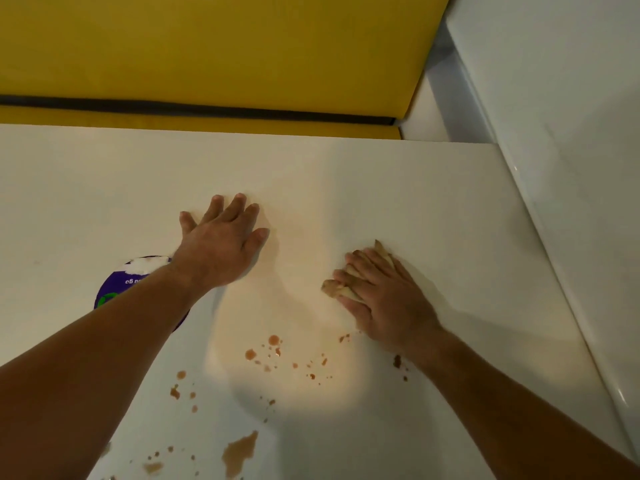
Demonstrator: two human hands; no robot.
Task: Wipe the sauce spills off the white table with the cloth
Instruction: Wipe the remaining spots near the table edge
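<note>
The white table [433, 202] carries brown-orange sauce spills [273, 351] in its near middle, with a bigger puddle [239, 453] by the front edge and a faint smeared film between my hands. My right hand [384, 299] presses flat on a small sauce-stained cloth [341, 291], which shows only between and past the fingertips. My left hand [221, 244] lies flat on the table with fingers spread, holding nothing, to the left of the smeared patch.
A round purple package [114, 292] with white contents lies under my left forearm. A yellow padded bench [207, 57] runs along the table's far edge. A white wall or ledge [571, 168] borders the table on the right.
</note>
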